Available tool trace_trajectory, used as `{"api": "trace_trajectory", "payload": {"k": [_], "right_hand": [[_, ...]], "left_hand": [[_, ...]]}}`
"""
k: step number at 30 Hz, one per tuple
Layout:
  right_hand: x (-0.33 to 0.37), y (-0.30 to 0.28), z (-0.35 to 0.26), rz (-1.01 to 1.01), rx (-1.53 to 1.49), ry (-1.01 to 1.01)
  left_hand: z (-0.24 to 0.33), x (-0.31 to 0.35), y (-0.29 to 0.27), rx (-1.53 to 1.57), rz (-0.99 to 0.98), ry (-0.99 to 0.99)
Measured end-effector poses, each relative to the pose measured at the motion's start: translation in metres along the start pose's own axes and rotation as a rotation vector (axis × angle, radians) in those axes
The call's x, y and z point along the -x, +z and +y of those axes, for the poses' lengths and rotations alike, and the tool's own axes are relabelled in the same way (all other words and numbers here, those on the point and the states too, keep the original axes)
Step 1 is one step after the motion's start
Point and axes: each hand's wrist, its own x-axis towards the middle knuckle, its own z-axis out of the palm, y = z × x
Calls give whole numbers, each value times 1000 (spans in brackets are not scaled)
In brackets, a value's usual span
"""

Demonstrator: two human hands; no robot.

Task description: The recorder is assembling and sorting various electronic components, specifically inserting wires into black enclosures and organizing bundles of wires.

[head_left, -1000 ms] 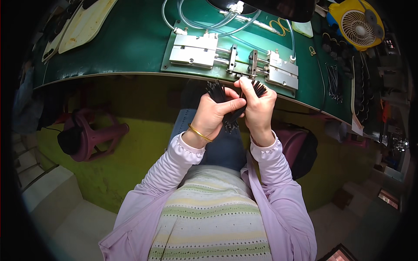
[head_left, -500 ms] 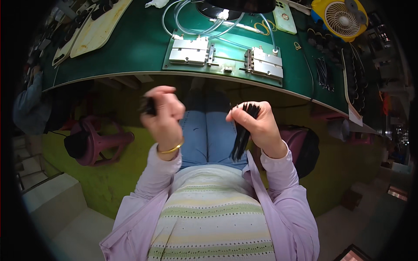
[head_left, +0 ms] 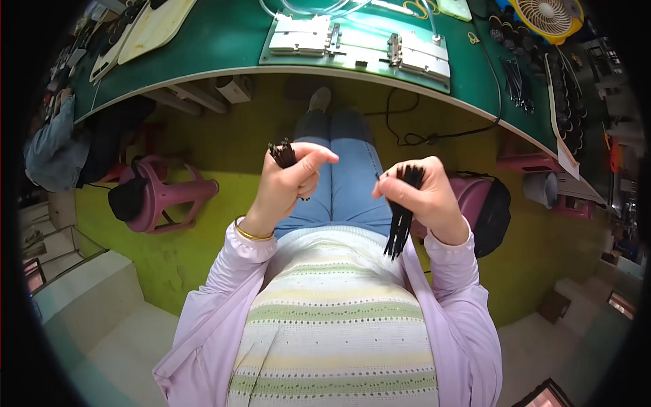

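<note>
Above my lap, my left hand [head_left: 281, 183] is closed around a bundle of thin black strips [head_left: 282, 154]; their ends stick up over the fist. My right hand [head_left: 427, 197] grips another bundle of thin black strips [head_left: 400, 227], which hangs tilted below the fingers. Its thumb and index finger are pinched together, and a tiny dark bit may be at their tips. The hands are apart. Beyond them on the bench, a pale green plate [head_left: 363, 76] carries a left metal block [head_left: 300, 42] and a right metal block [head_left: 422, 60], facing each other.
The green bench [head_left: 203, 47] ends in a pale curved edge. More black strips [head_left: 519, 85] lie on its right side, near a yellow fan [head_left: 546, 17]. Pink stools [head_left: 159, 197] flank me. At far left is another person's sleeve [head_left: 61, 152]. A black cable [head_left: 444, 138] hangs beneath the bench.
My left hand has moved right and turned, so its strip ends now point up. My right hand has shifted slightly right with its bundle. The view has tilted down, away from the bench.
</note>
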Motion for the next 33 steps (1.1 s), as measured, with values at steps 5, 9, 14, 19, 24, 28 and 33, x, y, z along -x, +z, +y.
{"api": "trace_trajectory", "payload": {"k": [5,9,14,19,24,28,33], "right_hand": [[-2,-5,2,66,-25,87],[-11,3,9,-9,-18,43],[-15,14,11,-129,-46,-77],[-13,16,5,-191,-60,-51],[-14,17,-2,-204,-52,-7],[-13,18,-3,-229,-50,-1],[-13,19,1,-244,-68,21]], "left_hand": [[0,0,-9,15,70,-91],[6,0,6,-225,106,-29],[8,3,17,-596,-135,266],[12,8,20,-508,-154,187],[20,9,17,-512,-209,221],[21,10,15,-508,-261,225],[17,10,21,-351,-202,158]]}}
